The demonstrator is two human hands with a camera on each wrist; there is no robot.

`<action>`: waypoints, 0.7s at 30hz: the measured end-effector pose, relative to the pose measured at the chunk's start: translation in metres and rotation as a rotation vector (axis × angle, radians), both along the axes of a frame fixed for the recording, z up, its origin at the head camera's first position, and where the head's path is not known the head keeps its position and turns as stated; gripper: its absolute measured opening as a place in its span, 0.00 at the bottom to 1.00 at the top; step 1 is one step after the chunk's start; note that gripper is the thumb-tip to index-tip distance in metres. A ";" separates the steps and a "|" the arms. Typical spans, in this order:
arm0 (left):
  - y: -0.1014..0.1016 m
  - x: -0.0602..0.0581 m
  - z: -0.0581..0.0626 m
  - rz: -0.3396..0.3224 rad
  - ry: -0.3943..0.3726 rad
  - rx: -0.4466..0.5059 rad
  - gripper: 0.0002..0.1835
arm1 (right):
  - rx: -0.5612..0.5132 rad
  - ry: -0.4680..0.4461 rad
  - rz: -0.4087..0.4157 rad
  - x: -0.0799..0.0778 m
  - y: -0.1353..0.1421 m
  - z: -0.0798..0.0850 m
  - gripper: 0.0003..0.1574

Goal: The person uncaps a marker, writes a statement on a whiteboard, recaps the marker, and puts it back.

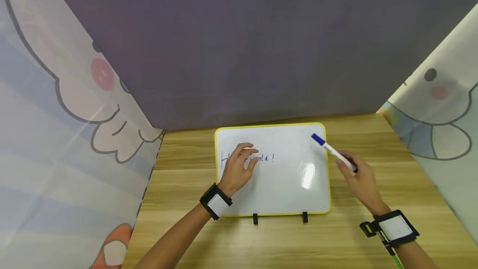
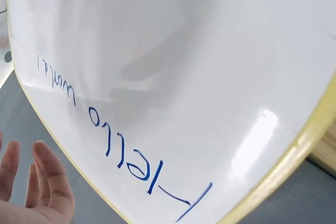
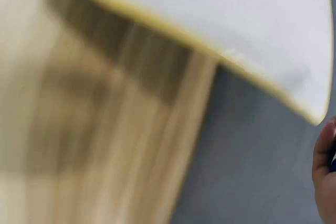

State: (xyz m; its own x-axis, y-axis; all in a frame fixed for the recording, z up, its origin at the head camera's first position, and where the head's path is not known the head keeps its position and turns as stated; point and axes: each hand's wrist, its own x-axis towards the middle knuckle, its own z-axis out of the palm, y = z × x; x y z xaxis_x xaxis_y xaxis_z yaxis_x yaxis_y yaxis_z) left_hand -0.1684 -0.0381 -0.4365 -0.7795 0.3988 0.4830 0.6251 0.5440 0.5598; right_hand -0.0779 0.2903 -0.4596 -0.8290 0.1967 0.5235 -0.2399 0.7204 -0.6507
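Observation:
A whiteboard (image 1: pixel 284 190) with a yellow rim stands on the table on two small black feet. Blue handwriting (image 2: pixel 136 163) on it reads "Hello world!" in the left wrist view; in the head view my left hand hides part of the words. That left hand (image 1: pixel 239 169) is in front of the board's left half, fingers loosely bent and holding nothing. Beyond the board's right edge, my right hand (image 1: pixel 360 179) grips a white marker (image 1: pixel 336 154) near its dark rear end. The marker's blue end points up and left, over the board's right rim.
The board's black feet (image 1: pixel 255 218) jut out at its front edge. Wood-grain tabletop (image 1: pixel 276 244) surrounds the board. Behind rises a grey backdrop (image 1: pixel 239 53); cartoon-printed sheets (image 1: pixel 48 136) hang at both sides. Each wrist wears a black strap (image 1: pixel 215 201).

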 end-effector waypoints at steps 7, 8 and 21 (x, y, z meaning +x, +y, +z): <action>0.001 0.001 -0.005 0.012 0.017 0.060 0.06 | -0.069 -0.218 -0.265 0.037 0.044 -0.051 0.19; 0.001 0.001 -0.005 0.015 0.022 0.063 0.06 | -0.061 -0.242 -0.279 0.040 0.046 -0.058 0.18; -0.004 0.000 -0.008 0.077 0.040 0.045 0.05 | 0.023 -0.377 -0.450 0.078 0.056 -0.103 0.13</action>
